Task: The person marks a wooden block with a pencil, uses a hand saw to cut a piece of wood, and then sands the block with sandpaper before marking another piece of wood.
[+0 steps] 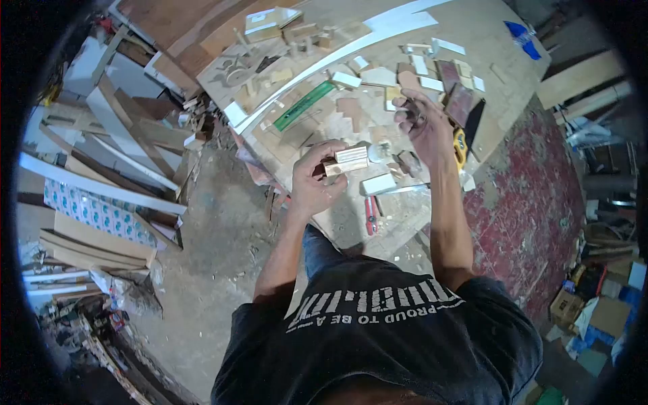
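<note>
My left hand (317,181) is closed around a small wooden block (352,158) with striped, layered edges, held above the near part of the workbench (337,226). To its right and farther off, my right hand (426,125) is raised over the bench with curled fingers. Whatever sits between those fingertips, if anything, is too small to make out. Below the hands lie a white-faced block (378,184) and a red tool (371,214). A yellow tape measure (460,148) rests beside my right wrist.
Wood offcuts, several with white faces, cover the bench around a green strip (304,106). A long curved white strip (337,50) crosses the back. Boards (128,121) lean at the left. Boxes (567,307) and clutter stand at the lower right.
</note>
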`<control>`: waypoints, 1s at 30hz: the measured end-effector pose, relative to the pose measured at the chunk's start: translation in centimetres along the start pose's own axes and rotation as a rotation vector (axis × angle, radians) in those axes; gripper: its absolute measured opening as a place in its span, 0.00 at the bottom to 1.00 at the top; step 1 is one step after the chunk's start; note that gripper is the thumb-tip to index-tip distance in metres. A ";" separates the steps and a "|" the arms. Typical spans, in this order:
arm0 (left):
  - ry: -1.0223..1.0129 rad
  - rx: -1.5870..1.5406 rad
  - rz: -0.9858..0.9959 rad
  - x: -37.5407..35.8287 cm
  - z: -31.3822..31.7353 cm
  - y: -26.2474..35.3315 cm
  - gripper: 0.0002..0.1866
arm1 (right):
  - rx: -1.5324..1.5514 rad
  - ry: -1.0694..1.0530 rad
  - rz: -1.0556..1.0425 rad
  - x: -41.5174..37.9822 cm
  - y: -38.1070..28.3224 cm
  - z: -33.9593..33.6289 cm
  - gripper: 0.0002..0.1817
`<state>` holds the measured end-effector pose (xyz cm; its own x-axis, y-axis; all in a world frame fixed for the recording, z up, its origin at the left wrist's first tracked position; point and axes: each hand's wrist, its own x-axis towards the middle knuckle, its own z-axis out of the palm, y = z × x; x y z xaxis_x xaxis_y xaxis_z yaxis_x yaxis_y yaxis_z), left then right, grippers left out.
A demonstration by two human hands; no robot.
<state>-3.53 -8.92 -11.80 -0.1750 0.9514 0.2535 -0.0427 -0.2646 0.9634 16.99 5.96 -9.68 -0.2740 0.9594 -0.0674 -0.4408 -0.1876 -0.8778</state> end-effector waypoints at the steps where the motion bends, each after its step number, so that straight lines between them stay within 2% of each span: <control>1: -0.045 0.029 -0.001 0.2 0.9 0.3 0.27 | 0.065 -0.073 -0.027 -2.7 -1.1 0.3 0.16; 2: -0.072 -0.018 0.013 0.2 1.7 -0.3 0.27 | 0.129 -0.147 -0.054 -5.3 -2.0 0.8 0.16; 5: -0.163 0.050 0.048 0.2 4.4 0.6 0.27 | -0.208 -0.112 -0.234 -10.7 -2.1 0.0 0.12; 8: -0.214 0.028 0.079 0.0 6.7 0.7 0.27 | -0.351 -0.074 -0.322 -13.3 -2.3 -1.0 0.12; 10: -0.253 0.039 0.087 0.0 7.7 1.0 0.27 | -0.340 -0.017 -0.363 -14.4 -3.2 -0.5 0.11; 12: -0.275 0.047 0.094 -0.1 8.6 1.4 0.28 | -0.280 0.044 -0.417 -15.2 -3.4 0.0 0.08; 17: -0.295 0.011 0.096 -0.4 9.6 2.2 0.28 | -0.313 0.030 -0.459 -16.6 -3.0 -0.9 0.08; 19: -0.297 -0.004 0.107 -0.5 9.7 2.2 0.28 | -0.499 0.009 -0.582 -16.7 -3.2 -1.0 0.07; 30: -0.280 0.035 0.150 -0.6 9.1 2.6 0.29 | -0.555 0.015 -0.631 -16.3 -3.0 -0.3 0.06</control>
<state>5.43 -8.74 -8.61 0.1005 0.9098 0.4027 -0.0020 -0.4046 0.9145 23.06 -9.07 -6.15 -0.1042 0.8529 0.5115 -0.0219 0.5122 -0.8586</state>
